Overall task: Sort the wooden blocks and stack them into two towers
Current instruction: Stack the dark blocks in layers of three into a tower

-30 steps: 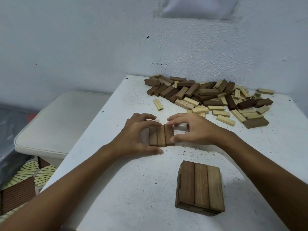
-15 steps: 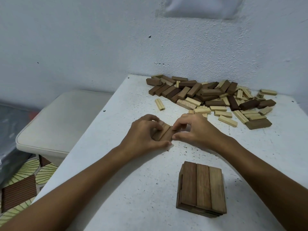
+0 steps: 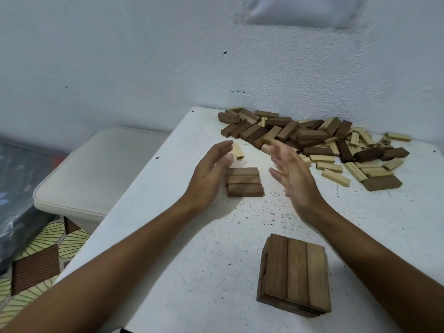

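Observation:
Three dark brown blocks lie flat side by side on the white table, their long sides running left to right. My left hand hovers just left of them with straight fingers, holding nothing. My right hand is off to their right, fingers spread, also free. Nearer to me stands a low stack of dark brown blocks, its top layer three blocks running front to back. A mixed pile of dark and pale blocks lies at the back right.
One pale block lies alone beyond my left fingertips. The table's left edge runs diagonally; beside it stands a lower cream cushioned seat. A patterned floor shows at the lower left. The white wall is close behind the pile.
Both hands turned the three dark blocks a quarter turn, then let go and drew apart to either side. The blocks now lie crosswise.

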Tool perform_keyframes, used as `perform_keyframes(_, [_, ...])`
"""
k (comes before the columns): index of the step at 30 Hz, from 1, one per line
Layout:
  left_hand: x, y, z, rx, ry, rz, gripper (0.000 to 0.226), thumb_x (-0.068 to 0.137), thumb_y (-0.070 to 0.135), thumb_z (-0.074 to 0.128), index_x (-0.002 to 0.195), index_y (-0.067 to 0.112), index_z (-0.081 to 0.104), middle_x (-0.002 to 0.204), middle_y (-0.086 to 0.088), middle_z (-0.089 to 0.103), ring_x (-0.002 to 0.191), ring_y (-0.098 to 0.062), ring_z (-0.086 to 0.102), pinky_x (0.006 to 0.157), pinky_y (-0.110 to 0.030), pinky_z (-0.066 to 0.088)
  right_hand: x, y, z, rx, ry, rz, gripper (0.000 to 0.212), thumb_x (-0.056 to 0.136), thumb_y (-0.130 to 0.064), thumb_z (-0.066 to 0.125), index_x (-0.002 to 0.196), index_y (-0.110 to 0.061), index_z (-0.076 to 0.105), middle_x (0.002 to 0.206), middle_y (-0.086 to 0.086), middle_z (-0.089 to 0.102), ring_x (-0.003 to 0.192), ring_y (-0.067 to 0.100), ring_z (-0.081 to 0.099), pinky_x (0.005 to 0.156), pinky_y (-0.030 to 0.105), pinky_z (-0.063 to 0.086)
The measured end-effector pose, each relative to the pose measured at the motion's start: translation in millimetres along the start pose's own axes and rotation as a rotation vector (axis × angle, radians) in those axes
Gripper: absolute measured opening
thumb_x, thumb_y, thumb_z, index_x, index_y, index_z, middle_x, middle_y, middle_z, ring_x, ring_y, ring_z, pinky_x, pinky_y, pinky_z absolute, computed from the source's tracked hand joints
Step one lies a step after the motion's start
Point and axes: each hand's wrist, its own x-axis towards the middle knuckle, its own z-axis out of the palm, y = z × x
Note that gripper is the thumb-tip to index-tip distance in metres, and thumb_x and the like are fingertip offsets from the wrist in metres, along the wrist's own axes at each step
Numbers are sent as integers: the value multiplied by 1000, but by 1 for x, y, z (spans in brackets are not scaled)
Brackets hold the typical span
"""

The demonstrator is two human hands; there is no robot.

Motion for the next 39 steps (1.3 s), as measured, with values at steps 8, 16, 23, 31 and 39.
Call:
perform_keyframes(8, [-12,10,37,-458,271,-160,50,104,49,20,148,31,33,157,6,29,138,-1,25,94,-11,29,9,3,30,310,-5,80,79,82,-65,25,154,-35,11,163,-8,6,148,5,5,119,31,9])
perform_keyframes(16, [-11,6,45,-458,268,-164,53,104,46,15,151,27,27,158,7,26,134,4,25,109,-18,20,10,8,38,349,-32,45,78,84,-62,29,153,-36,3,162,-13,0,143,-7,4,118,26,3])
perform_keyframes(23, [-13,3,31,-273,221,-135,43,101,37,46,143,31,39,132,22,44,98,30,45,84,-5,38,15,12,27,128,75,40,64,90,-40,56,148,-33,31,154,-8,30,139,3,27,116,36,25])
perform_keyframes(31, [-1,-10,-29,575,-233,47,77,58,59,68,129,32,57,134,8,55,129,-7,43,108,-35,38,24,5,-27,-607,-317,-53,88,66,-43,79,144,-37,41,145,-8,43,129,7,42,98,26,40])
perform_keyframes(39, [6,-16,-31,617,-260,14,86,59,59,74,138,37,48,131,10,55,129,-14,44,108,-45,38,27,3,-24,-803,-390,-68,103,69,-35,84,152,-36,23,136,-13,46,134,8,31,107,36,34])
